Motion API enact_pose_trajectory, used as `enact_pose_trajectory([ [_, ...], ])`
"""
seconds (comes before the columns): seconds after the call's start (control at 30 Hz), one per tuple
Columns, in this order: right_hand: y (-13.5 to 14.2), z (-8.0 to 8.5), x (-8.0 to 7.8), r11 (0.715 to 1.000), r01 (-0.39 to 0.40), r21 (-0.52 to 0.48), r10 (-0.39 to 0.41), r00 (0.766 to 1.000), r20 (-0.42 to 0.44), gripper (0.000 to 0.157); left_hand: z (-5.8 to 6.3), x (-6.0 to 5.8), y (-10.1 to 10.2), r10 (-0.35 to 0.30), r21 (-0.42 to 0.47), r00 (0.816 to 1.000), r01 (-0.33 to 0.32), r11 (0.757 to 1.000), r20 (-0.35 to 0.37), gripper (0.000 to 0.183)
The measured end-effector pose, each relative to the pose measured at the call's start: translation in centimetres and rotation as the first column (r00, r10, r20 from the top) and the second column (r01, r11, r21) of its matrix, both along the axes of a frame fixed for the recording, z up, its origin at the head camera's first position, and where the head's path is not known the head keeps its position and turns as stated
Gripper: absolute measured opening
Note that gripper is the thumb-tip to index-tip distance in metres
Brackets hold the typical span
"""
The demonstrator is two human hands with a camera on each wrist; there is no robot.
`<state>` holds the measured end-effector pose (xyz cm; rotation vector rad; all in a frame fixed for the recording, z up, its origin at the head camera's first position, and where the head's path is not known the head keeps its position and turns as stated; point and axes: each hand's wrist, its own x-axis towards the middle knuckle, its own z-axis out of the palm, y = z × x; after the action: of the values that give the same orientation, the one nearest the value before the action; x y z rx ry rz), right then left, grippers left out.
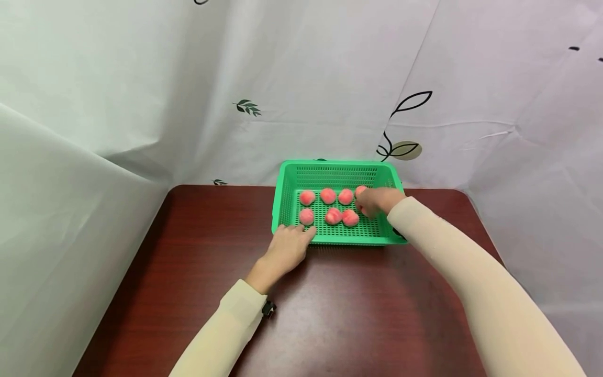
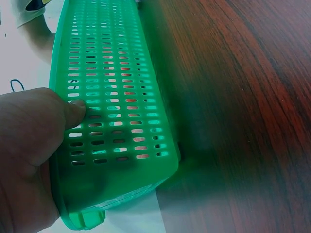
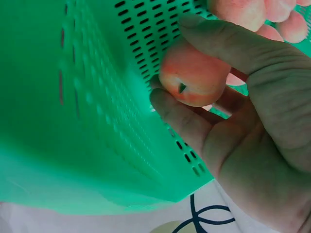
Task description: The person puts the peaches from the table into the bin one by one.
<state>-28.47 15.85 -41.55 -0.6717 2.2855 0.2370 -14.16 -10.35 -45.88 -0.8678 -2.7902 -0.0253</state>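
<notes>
A green perforated plastic basket (image 1: 339, 240) holds several pinkish-red peaches (image 1: 328, 196) in two loose rows. My left hand (image 1: 288, 247) grips the basket's near rim at its left end. In the left wrist view the thumb (image 2: 75, 114) lies against the outer wall, and the fingers are hidden behind the rim. Inside the basket's right end, my right hand (image 1: 379, 201) holds a peach (image 3: 197, 73) between thumb and fingers, low above the perforated floor. The dark stem hollow of this peach shows in the right wrist view. Part of the fingers is hidden behind it.
The basket stands at the far edge of a dark reddish-brown wooden table (image 1: 330, 309). Behind it hangs a white sheet (image 1: 301, 78) with leaf prints, which also runs along both sides. A small black device (image 1: 268, 309) sits at the left sleeve's cuff.
</notes>
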Motion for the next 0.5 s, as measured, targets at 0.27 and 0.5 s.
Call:
enact_pose_trajectory([
  [0.27, -0.47, -0.39, 0.05, 0.995, 0.009, 0.097, -0.009, 1.000, -0.001, 0.010, 0.06, -0.04, 0.02, 0.000, -0.001, 1.000, 0.000, 1.000, 0.016, 0.010],
  [0.5, -0.77, -0.93, -0.52, 0.989, 0.054, 0.136, -0.060, 0.998, 0.034, 0.014, -0.05, -0.18, -0.06, -0.005, 0.004, 1.000, 0.005, 1.000, 0.008, 0.010],
])
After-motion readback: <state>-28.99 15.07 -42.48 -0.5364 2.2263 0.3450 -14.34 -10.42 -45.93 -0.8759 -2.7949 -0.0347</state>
